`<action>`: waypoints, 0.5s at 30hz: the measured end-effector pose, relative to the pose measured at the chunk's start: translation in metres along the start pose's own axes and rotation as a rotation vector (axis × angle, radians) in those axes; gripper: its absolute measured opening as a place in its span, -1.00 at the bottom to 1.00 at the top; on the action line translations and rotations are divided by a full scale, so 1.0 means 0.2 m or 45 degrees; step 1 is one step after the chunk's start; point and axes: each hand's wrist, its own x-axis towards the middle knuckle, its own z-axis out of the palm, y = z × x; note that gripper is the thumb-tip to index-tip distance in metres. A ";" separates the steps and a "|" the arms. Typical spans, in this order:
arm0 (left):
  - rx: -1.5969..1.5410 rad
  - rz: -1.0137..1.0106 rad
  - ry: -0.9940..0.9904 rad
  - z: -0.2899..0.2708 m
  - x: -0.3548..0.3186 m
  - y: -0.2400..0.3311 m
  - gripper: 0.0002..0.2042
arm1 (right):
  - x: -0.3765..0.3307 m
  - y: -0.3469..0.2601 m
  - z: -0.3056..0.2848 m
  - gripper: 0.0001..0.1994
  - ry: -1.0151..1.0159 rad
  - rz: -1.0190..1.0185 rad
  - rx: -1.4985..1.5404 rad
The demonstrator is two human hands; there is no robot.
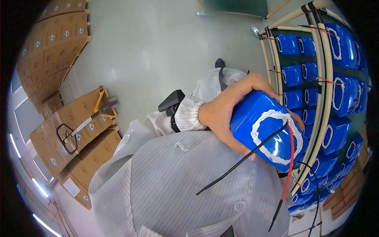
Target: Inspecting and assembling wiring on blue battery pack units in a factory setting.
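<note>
At the centre right of the frame, a hand [225, 114] grips a blue shrink-wrapped battery pack [264, 128], its fingers [252, 81] curled over the top edge and the palm against the near side. Which hand it is I cannot tell for certain; the striped cuff comes in from the left, and no second hand shows. A black lead [241, 160] and a red lead [290, 158] dangle from the pack's white-ringed end. The pack is held clear of the rack [321, 91] at the right edge, whose shelves already carry many matching blue packs. Judging by that, this one is still in transit and not yet placed. Cardboard cartons [73, 130] stand at the left.
</note>
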 end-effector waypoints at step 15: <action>-0.284 -0.427 0.028 0.07 -0.04 0.06 -0.05 | -0.05 0.08 -0.04 -0.60 -0.044 -0.008 0.049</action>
